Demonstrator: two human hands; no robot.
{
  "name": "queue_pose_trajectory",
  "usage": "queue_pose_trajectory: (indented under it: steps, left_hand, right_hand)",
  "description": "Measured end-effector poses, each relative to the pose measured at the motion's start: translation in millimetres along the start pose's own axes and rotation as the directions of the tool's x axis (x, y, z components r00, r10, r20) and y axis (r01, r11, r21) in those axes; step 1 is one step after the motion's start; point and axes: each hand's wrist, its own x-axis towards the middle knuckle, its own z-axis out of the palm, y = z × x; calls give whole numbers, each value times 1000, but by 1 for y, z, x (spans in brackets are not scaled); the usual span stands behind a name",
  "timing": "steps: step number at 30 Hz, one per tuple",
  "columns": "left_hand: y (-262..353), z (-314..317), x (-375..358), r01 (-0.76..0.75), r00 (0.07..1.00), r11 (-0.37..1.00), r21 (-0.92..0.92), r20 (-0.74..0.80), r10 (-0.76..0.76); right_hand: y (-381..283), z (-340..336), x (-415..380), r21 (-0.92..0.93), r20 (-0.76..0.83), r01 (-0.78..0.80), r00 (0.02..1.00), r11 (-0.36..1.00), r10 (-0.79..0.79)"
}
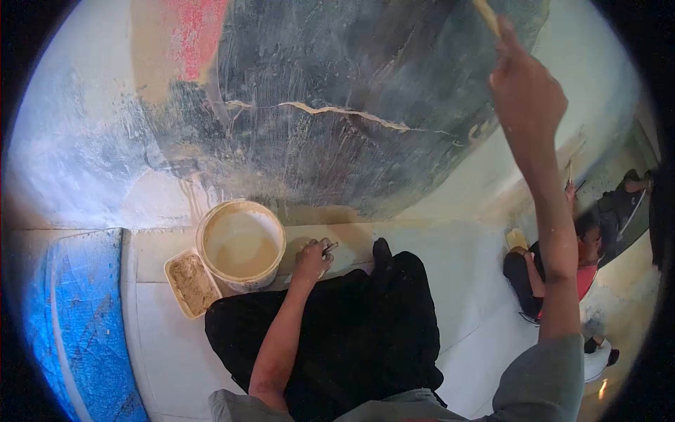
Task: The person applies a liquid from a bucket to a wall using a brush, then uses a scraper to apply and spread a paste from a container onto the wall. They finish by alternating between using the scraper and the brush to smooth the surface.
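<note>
My right hand (529,91) is raised at the upper right, its fingers closed around a slim pale wooden handle (486,17). The far end of this tool runs out of view at the top. My left hand (311,261) rests low near the foot of the wall, closed on a small dark thin tool (330,247) whose kind I cannot make out. Just left of it stands a round white bucket (241,276) with beige liquid or residue inside. Against the bucket leans or sits a small rectangular tub (191,285) of brown paste.
A dark painted wall (316,63) with a long pale crack (344,111) rises in front. A blue plastic sheet (84,316) lies at left on the pale tiled floor (464,330). At right sits another person (587,274) in red, with more people beyond.
</note>
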Motion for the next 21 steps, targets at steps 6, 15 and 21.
queue_pose_trajectory:
  steps: [6,15,21]
  left_hand:
    - [-8,4,4,21,999,1000,15,33,-22]
    - [-10,4,4,50,995,998,-34,91,-47]
    - [-7,2,1,29,998,1000,-7,52,-28]
  right_hand:
    - [-79,43,-86,-338,54,185,983,923,-177]
    - [-96,48,-184,126,448,363,809,923,-380]
    - [-73,60,-191,528,645,246,507,813,-572]
